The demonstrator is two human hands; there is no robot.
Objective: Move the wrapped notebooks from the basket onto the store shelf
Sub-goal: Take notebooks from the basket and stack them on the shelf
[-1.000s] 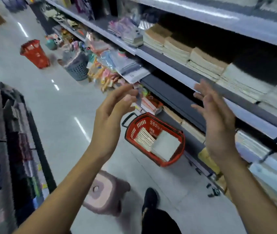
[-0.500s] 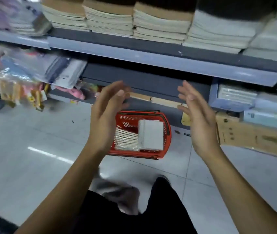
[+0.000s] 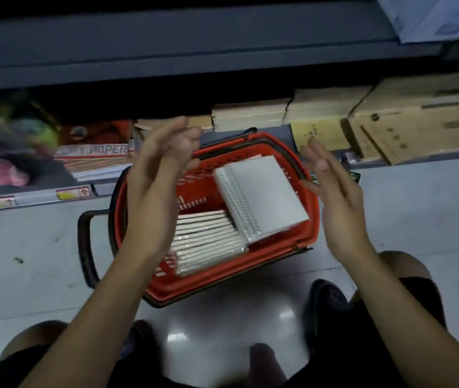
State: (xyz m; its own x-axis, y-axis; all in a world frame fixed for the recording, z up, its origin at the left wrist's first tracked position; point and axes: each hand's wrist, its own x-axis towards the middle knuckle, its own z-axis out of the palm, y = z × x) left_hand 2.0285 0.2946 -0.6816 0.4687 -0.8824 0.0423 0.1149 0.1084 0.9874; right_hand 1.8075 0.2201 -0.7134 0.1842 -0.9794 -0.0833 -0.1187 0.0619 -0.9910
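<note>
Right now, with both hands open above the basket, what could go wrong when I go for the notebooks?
1. The grey spiral-bound wrapped notebook pack lies tilted over the row of cream-edged notebooks, so it may slide when gripped.
2. The plastic wrap looks glossy; an open left hand and right hand could lose their grip on it.
3. The red plastic basket sits on smooth floor and its black handle sticks out, so it might shift or snag.

The basket (image 3: 311, 239) is red slotted plastic with a matt black handle (image 3: 84, 247). The notebooks (image 3: 267, 191) gleam under clear film wrap. The floor (image 3: 41, 275) is glossy pale tile; the boxes (image 3: 407, 130) are dull brown cardboard.
</note>
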